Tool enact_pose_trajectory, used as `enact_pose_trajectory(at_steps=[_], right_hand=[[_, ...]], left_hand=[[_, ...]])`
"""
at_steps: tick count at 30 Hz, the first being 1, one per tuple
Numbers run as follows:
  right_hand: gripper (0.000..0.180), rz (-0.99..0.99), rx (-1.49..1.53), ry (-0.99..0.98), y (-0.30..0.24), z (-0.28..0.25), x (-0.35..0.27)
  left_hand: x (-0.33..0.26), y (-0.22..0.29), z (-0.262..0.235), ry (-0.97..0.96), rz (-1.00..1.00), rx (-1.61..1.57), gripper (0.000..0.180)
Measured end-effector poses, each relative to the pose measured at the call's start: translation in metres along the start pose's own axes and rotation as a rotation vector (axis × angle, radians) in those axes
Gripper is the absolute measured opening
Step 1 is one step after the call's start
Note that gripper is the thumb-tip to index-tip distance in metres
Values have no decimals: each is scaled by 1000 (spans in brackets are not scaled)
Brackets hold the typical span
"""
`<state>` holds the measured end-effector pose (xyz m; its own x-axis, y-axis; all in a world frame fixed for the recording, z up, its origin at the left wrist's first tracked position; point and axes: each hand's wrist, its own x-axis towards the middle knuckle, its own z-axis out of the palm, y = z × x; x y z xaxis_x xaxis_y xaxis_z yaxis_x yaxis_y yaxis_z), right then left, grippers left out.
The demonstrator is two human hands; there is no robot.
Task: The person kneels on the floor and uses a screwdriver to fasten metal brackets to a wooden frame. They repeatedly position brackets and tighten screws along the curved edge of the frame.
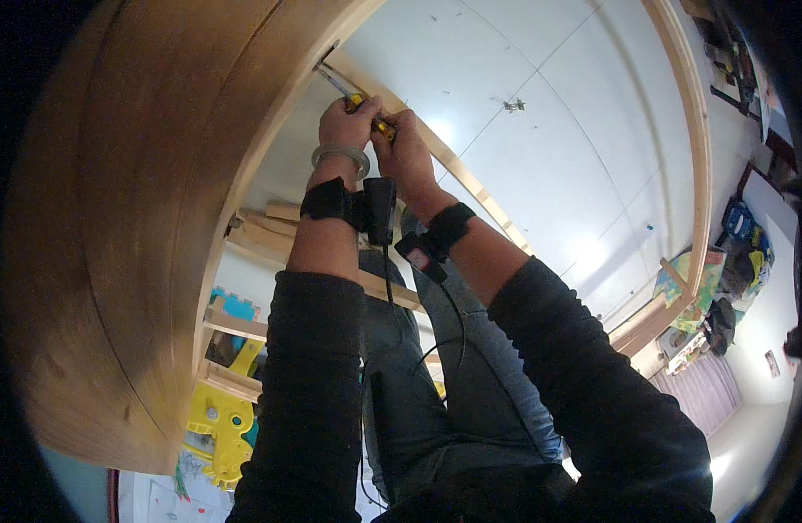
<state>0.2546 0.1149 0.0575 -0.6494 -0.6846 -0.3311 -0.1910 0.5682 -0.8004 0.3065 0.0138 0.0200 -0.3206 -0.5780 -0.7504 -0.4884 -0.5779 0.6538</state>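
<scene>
Both my hands are on a screwdriver with a yellow and black handle. My left hand closes round the front of the handle, near the shaft. Behind it, my right hand grips the handle's rear end. The metal shaft points up and left, its tip at a small dark metal fitting on the inner edge of a wooden panel. Close by, a pale wooden rail runs from that corner past my right hand. Whether the tip sits in a screw is too small to tell.
A curved-looking wooden frame bar stands to the right. On the white tiled floor lies a small pile of metal hardware. Wooden slats cross beside my legs. A yellow plastic piece shows at lower left; cables hang from my wrist devices.
</scene>
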Motion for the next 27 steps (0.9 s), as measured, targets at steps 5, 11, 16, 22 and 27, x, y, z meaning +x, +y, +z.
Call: enact_pose_trajectory(at_steps=[5,11,16,22,27], right_hand=[[36,1027,1184,-523,7,-11,10],[26,568,615,-187,7,-1,4],[32,-115,-1,131,-3,-2,-4],[36,898,1066,-432,2,-11,6],[27,-1,60,198,5,1,1]], left_hand=[[-10,-5,-11,-175,15,-503,25],[-13,20,-10,-44,-107,-20,31],[-15,19,-8,9,-52,-56,39],[-21,0,-17,-214,-25,-633,20],[-12,14,-10,1,-94,-24,32]])
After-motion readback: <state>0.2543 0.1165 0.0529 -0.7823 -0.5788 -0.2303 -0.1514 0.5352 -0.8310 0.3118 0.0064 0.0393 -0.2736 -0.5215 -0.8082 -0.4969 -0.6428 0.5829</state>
